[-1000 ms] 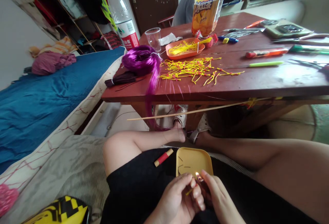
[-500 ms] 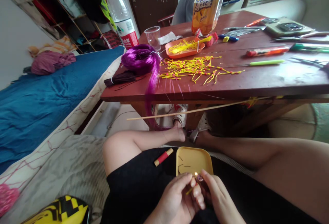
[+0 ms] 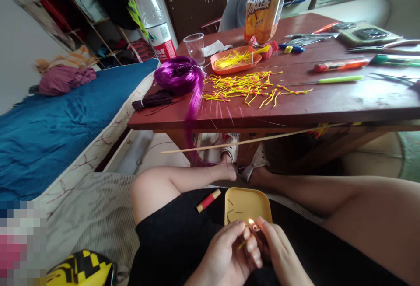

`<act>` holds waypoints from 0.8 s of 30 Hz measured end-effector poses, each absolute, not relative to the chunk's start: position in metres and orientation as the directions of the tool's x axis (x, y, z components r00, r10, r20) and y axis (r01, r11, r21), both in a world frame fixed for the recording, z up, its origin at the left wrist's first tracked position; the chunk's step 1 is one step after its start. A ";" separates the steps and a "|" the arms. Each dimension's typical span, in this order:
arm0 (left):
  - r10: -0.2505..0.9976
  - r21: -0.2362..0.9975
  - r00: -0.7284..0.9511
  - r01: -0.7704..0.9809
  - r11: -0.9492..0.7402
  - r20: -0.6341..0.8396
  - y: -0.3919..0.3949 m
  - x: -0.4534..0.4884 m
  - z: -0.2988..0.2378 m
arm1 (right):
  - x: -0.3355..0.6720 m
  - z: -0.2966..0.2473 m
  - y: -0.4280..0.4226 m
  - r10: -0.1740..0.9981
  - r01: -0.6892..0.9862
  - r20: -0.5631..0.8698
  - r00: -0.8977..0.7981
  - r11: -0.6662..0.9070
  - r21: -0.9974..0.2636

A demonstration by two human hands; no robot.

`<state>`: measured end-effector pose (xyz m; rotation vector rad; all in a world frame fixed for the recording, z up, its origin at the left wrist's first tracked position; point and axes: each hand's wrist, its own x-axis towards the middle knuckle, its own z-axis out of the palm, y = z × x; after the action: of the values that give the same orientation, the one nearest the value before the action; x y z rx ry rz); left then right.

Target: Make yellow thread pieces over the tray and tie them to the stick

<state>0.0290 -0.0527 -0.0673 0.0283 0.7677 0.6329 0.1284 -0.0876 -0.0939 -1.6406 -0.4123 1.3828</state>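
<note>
Close together over my lap are both hands. My left hand (image 3: 225, 249) pinches a short yellow cord (image 3: 242, 245), its fingers curled and most of the cord hidden. My right hand (image 3: 280, 246) is closed around a lighter (image 3: 256, 228), whose body is mostly covered. A small flame (image 3: 251, 221) burns at its top, beside my left fingertips. Just beyond the hands, a yellow tray (image 3: 259, 200) rests on my lap with a few short dark strands in it. Left of the tray lies a red thread spool (image 3: 209, 200) with tan ends.
On the red table (image 3: 295, 113) lie knotted yellow cords (image 3: 236, 85), a purple thread hank (image 3: 179, 74), an orange dish (image 3: 226, 69) and several tools. Two bottles stand there, one holding tea (image 3: 264, 8). A thin stick (image 3: 229, 144) juts out below the table edge. A person (image 3: 231, 8) sits behind.
The lighter's flame has grown larger and brighter. Both hands keep nearly the same place and grip.
</note>
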 end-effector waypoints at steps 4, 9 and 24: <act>0.541 0.244 0.545 -0.523 0.816 -0.640 -0.053 0.028 -0.067 | 0.128 -0.093 -0.087 0.745 -0.303 -0.591 0.310 -0.511 -0.804; 0.545 0.239 0.560 -0.527 0.815 -0.624 -0.053 0.028 -0.069 | 0.128 -0.093 -0.088 0.750 -0.309 -0.588 0.304 -0.506 -0.805; 0.532 0.233 0.564 -0.516 0.824 -0.632 -0.053 0.028 -0.071 | 0.143 -0.109 -0.091 0.799 -0.262 -0.571 0.189 -0.519 -0.814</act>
<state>0.0279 -0.0533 -0.0713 0.0226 0.7512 0.6170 0.1429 -0.0913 -0.1094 -1.5681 -0.5276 1.4894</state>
